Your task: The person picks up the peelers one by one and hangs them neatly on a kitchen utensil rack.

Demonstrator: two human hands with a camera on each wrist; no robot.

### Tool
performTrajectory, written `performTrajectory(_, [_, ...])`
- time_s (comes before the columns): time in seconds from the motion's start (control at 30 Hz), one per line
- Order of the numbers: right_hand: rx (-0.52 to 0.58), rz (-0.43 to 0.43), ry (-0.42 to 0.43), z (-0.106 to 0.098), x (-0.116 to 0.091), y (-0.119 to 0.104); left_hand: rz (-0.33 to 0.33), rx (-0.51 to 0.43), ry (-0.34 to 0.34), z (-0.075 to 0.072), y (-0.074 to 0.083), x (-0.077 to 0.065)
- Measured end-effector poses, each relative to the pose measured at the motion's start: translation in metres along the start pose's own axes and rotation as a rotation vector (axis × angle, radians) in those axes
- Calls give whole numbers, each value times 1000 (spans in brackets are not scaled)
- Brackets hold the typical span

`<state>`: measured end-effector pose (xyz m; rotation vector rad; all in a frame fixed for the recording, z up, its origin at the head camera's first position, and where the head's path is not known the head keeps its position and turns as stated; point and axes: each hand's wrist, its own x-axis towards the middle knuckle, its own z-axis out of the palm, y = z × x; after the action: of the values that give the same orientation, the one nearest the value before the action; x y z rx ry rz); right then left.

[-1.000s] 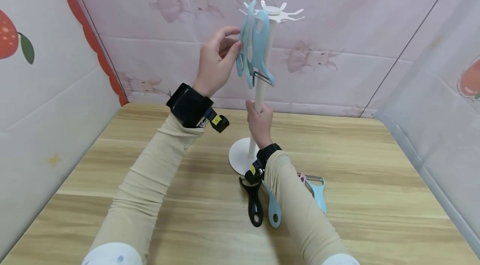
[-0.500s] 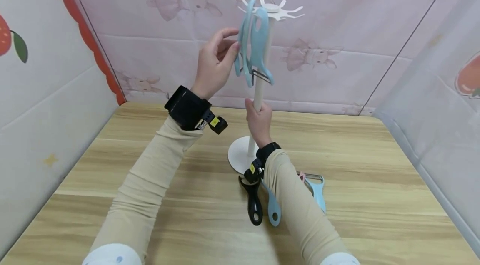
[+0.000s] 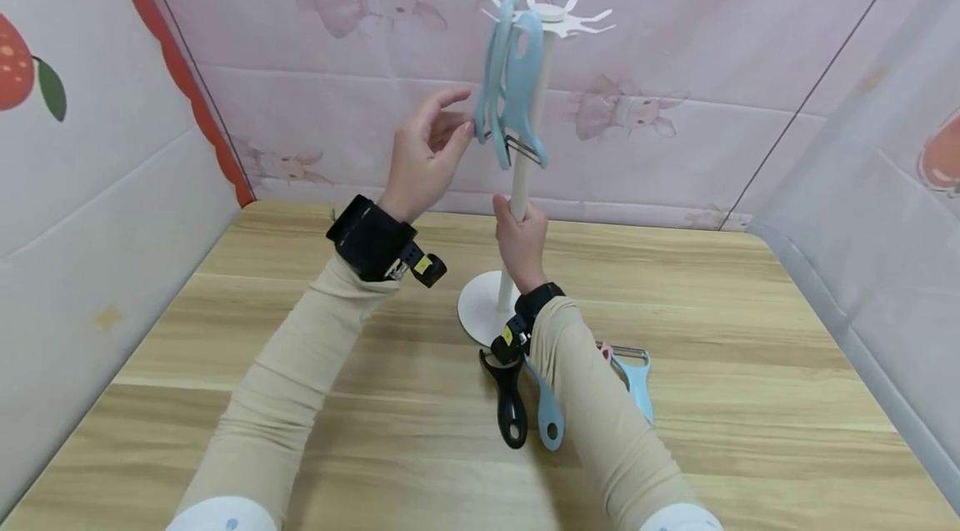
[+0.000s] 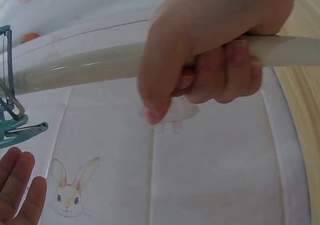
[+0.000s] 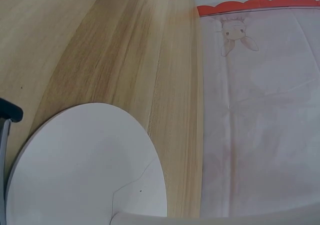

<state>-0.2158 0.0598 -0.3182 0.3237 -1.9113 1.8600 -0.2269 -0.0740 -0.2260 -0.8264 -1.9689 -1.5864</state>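
Note:
Several light-blue peelers point(image 3: 525, 81) hang side by side from the left hooks of a white stand point(image 3: 551, 14), blades down. My left hand point(image 3: 423, 156) is beside their lower ends, fingers loosely bent and holding nothing. In the left wrist view, its fingertips point(image 4: 25, 167) lie just below a peeler's blade end point(image 4: 22, 131), with a gap between. My right hand point(image 3: 522, 243) grips the stand's pole point(image 3: 521, 189) at mid-height, its fingers wrapped round it. The round white base point(image 3: 480, 306) rests on the table; the right wrist view shows it close up.
On the wooden table point(image 3: 337, 431), a black peeler point(image 3: 512, 410) and a blue peeler point(image 3: 550, 418) lie in front of the base. Another blue peeler point(image 3: 639, 381) and a pink piece point(image 3: 606, 352) lie partly behind the right forearm. Printed cloth walls point(image 3: 360, 122) enclose the table.
My left hand has let go of the leftmost hanging peeler and moved down and slightly left. That peeler now hangs freely. My right hand keeps its grip on the pole.

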Motion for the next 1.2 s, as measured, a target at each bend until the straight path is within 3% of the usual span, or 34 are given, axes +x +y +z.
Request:
performTrajectory(0.17, [-2,16,4,0,0,-2,-36,12,-10,-2,-8,-18])
performTrajectory(0.3, [4,15,4,1,0,-1,-15,56,-45,-2,-15,-39])
performTrajectory(0.6, [14,24,-5,-1,1,0,240,271,-185,5,-33,-90])
performTrajectory(0.9, [23,5,-9,-1,2,2,395,511,-481,12,-45,-130])
performTrajectory(1.07, [33,-4,-6,-1,1,2,468,622,-718,21,-51,-158])
performTrajectory(1.2, [35,-21,-13,0,2,2,505,693,-840,27,-52,-176])
